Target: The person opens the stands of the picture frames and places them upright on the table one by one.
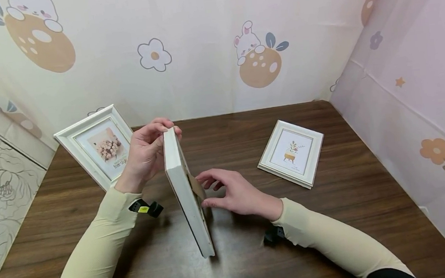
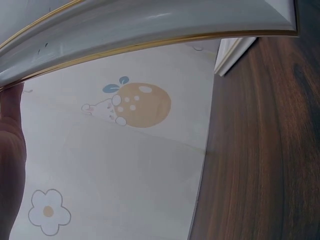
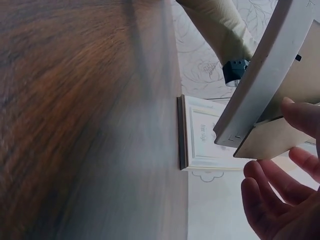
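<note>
A white picture frame stands upright on the table, seen nearly edge-on in the head view. My left hand grips its upper far corner, thumb on the near side. Out from the frame's back juts a brown support leg. My right hand holds that leg between thumb and fingers, in the right wrist view with the thumb on one edge and a finger at the other. In the left wrist view the frame's gold-lined white border crosses the top; its picture is hidden in the head view.
Behind my left hand a white frame with a flower picture leans back on the table. Another white frame with a plant picture is at the right. The dark wooden table meets a patterned cloth at the back.
</note>
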Demonstrator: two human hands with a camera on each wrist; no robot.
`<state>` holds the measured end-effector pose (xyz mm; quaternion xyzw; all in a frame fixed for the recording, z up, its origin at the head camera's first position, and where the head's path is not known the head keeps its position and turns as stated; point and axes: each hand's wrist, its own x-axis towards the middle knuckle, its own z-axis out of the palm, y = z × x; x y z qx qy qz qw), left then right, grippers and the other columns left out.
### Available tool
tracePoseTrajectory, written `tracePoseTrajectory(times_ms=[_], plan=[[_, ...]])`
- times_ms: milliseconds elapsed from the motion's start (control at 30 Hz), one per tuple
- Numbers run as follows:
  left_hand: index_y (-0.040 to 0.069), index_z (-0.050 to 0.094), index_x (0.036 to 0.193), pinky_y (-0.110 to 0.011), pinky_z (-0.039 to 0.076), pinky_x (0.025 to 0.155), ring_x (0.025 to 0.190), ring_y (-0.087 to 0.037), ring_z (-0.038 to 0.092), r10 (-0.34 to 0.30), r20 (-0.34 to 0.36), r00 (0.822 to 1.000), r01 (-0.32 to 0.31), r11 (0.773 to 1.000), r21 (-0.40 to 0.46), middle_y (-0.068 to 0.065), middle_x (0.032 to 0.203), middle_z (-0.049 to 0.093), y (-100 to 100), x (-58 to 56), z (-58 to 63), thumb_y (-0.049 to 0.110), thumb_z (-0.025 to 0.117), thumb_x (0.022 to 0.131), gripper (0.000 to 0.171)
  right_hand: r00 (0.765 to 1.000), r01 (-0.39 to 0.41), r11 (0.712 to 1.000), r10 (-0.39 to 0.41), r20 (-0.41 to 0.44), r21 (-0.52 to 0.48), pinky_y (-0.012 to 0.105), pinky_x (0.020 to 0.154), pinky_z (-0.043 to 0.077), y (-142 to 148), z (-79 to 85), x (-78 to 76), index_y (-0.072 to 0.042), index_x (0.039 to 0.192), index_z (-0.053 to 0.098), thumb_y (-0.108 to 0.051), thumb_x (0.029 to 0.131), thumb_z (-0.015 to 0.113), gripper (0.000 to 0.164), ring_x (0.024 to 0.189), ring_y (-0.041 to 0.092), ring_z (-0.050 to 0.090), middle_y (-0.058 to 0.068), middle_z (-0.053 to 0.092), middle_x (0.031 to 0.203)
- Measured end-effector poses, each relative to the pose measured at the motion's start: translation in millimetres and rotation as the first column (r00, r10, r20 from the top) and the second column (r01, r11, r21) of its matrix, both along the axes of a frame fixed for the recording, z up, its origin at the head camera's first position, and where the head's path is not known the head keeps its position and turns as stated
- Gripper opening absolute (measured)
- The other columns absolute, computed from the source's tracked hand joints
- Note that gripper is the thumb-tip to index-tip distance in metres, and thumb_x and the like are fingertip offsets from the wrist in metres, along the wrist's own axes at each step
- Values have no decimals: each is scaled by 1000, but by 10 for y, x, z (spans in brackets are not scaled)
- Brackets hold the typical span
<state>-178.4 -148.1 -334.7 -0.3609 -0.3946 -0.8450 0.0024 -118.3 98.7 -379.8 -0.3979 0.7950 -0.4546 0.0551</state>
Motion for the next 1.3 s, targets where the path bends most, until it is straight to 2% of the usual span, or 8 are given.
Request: tracePoseTrajectory(times_ms=[300, 467, 700, 867, 1067, 1300], plan=[[2, 73, 103, -37, 54, 92, 103, -29, 65, 29, 3, 1000, -29, 999, -26, -13, 112, 58, -7, 17, 1, 2, 64, 92, 14, 999, 9, 1000, -9, -44, -4, 28, 85, 55, 46, 5, -6, -15, 130, 60, -24, 85, 82, 50, 104, 12, 62, -4, 64, 120], [1, 73, 103, -38, 54, 93, 102, -29, 65, 12, 13, 1000, -12, 1000, -7, -14, 112, 58, -10, 12, -15, 0, 64, 92, 14, 999, 7, 1000, -7, -54, -12, 29, 84, 55, 73, 13, -1, -15, 130, 60, -24, 85, 81, 50, 104, 15, 63, -3, 63, 120], [0, 72, 104, -39, 53, 96, 104, -30, 65, -7, 6, 1000, 7, 1000, -5, -14, 112, 58, -18, 0, -24, 0, 64, 92, 14, 1000, 7, 999, -8, -19, -36, 29, 84, 56, 112, 7, -3, -17, 131, 61, -25, 86, 80, 49, 104, 12, 64, -3, 63, 120], [1, 73, 104, -38, 53, 95, 103, -29, 65, -4, 6, 1000, 4, 1000, -11, -13, 112, 58, -23, -1, -29, 0, 64, 92, 15, 1000, 3, 998, -4, -13, -69, 31, 83, 57, 144, 4, -14, -16, 131, 61, -21, 86, 80, 49, 104, 14, 64, -1, 62, 121], [-3, 71, 104, -39, 53, 95, 104, -30, 65, -39, 8, 999, 39, 999, 13, -15, 113, 58, -28, -6, -49, -3, 62, 92, 15, 1000, 6, 996, -7, -14, -93, 35, 83, 58, 174, -7, -21, -12, 129, 62, -14, 83, 83, 51, 102, 17, 64, 3, 62, 122], [2, 73, 104, -37, 53, 95, 104, -28, 66, -19, 2, 1000, 19, 1000, -17, -13, 113, 58, -23, -3, -57, 1, 63, 93, 15, 1000, 25, 995, -26, -5, -101, 37, 81, 59, 207, 4, -14, -8, 128, 62, -8, 79, 86, 54, 98, 21, 63, 6, 61, 120]])
